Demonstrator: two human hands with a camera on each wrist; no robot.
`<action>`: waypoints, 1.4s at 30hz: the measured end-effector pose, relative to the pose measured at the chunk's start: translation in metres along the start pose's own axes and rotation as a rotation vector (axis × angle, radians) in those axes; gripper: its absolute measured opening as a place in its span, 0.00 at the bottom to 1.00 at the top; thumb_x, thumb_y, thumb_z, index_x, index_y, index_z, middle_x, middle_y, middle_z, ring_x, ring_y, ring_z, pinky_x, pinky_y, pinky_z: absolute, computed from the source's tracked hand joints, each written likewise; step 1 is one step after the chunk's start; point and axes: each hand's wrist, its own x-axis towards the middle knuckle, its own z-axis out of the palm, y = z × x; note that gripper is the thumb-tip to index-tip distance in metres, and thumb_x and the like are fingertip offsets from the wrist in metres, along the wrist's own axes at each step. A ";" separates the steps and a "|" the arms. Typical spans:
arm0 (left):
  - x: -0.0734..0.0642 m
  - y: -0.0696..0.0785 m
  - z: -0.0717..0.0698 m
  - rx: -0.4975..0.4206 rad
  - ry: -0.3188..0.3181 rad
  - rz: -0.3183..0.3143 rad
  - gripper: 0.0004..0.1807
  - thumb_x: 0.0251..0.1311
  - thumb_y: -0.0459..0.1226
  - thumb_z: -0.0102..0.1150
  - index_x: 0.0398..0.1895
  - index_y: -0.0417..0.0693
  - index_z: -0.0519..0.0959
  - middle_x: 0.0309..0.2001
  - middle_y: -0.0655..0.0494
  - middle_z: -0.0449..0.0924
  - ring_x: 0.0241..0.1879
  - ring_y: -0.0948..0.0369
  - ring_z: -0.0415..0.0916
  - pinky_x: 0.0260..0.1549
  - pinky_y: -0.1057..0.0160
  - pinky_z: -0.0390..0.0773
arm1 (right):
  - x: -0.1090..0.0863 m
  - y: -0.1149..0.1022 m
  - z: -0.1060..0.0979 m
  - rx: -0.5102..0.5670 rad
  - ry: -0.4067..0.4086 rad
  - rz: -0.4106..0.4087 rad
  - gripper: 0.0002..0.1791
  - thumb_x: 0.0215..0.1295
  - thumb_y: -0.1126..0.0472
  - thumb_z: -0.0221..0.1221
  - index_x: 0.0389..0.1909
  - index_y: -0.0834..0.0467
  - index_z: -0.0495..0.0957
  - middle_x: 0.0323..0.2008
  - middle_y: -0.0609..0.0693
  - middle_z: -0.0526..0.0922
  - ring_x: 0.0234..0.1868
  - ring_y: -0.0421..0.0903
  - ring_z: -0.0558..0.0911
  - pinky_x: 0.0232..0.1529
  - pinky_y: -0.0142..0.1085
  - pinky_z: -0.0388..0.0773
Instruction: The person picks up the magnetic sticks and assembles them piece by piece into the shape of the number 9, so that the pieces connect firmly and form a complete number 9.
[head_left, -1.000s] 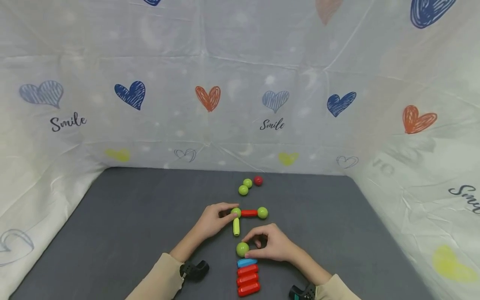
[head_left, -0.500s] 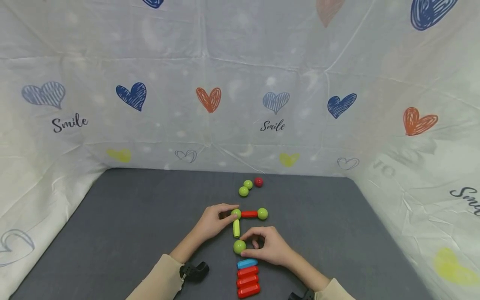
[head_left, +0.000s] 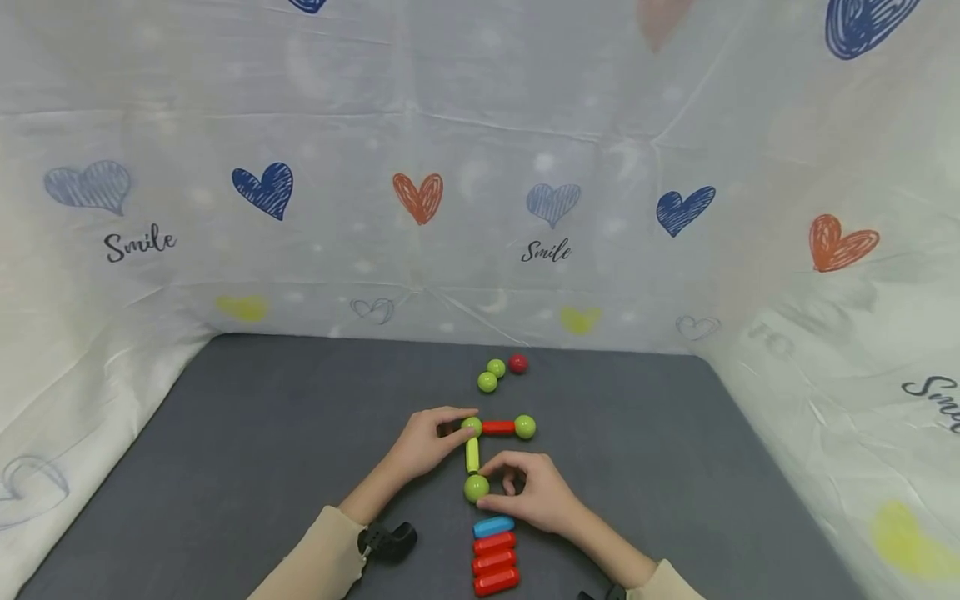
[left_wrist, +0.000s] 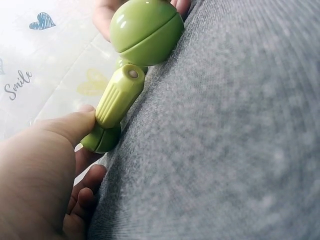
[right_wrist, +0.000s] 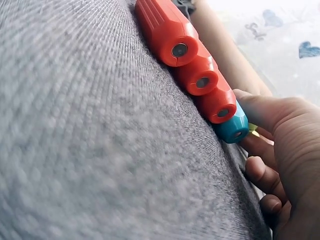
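Observation:
My left hand pinches a green ball at the corner of an L of magnetic pieces. From that ball a red rod runs right to another green ball. A yellow-green rod runs from it toward me; its magnet tip shows in the left wrist view. Between thumb and forefinger my right hand holds a nearer green ball, right at the near end of the yellow-green rod. In the right wrist view this ball is mostly hidden behind the blue rod.
Below my right hand, several red rods lie side by side with the blue one. Farther back sit two green balls and a red ball. A heart-printed cloth walls off the grey table at the back and sides.
My right hand has moved the green ball away from me and slightly left, up to the end of the yellow-green rod. My left hand has stayed in place.

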 end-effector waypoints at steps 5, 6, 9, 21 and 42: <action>0.000 -0.002 -0.002 -0.014 0.008 0.003 0.20 0.70 0.47 0.70 0.62 0.54 0.87 0.36 0.63 0.84 0.27 0.67 0.72 0.27 0.66 0.71 | 0.003 -0.002 0.000 -0.017 0.004 0.008 0.16 0.60 0.51 0.79 0.47 0.46 0.88 0.30 0.42 0.86 0.23 0.31 0.73 0.25 0.26 0.70; 0.000 -0.002 -0.002 -0.017 0.008 0.006 0.20 0.70 0.47 0.70 0.62 0.54 0.87 0.35 0.62 0.84 0.27 0.66 0.72 0.27 0.66 0.71 | 0.003 -0.003 0.000 -0.020 0.005 0.011 0.16 0.60 0.51 0.79 0.47 0.46 0.88 0.29 0.42 0.86 0.23 0.31 0.73 0.25 0.26 0.70; 0.000 -0.002 -0.002 -0.020 0.007 0.011 0.20 0.70 0.47 0.69 0.62 0.54 0.87 0.34 0.62 0.84 0.26 0.66 0.72 0.26 0.66 0.70 | 0.003 -0.003 0.000 -0.025 0.008 0.025 0.16 0.60 0.51 0.79 0.46 0.46 0.88 0.27 0.41 0.84 0.22 0.31 0.73 0.24 0.26 0.69; 0.001 -0.004 -0.001 -0.013 0.004 0.014 0.20 0.70 0.46 0.70 0.62 0.54 0.87 0.31 0.63 0.82 0.25 0.67 0.71 0.25 0.66 0.69 | 0.002 -0.006 0.002 -0.023 0.032 0.068 0.16 0.60 0.50 0.79 0.47 0.46 0.88 0.26 0.41 0.82 0.22 0.31 0.73 0.24 0.26 0.69; 0.001 0.000 -0.001 -0.007 -0.008 0.006 0.20 0.71 0.45 0.69 0.63 0.53 0.86 0.32 0.64 0.81 0.25 0.66 0.71 0.26 0.66 0.70 | 0.000 -0.006 0.013 -0.078 0.095 0.078 0.15 0.62 0.50 0.78 0.47 0.46 0.87 0.39 0.41 0.88 0.20 0.31 0.71 0.23 0.28 0.70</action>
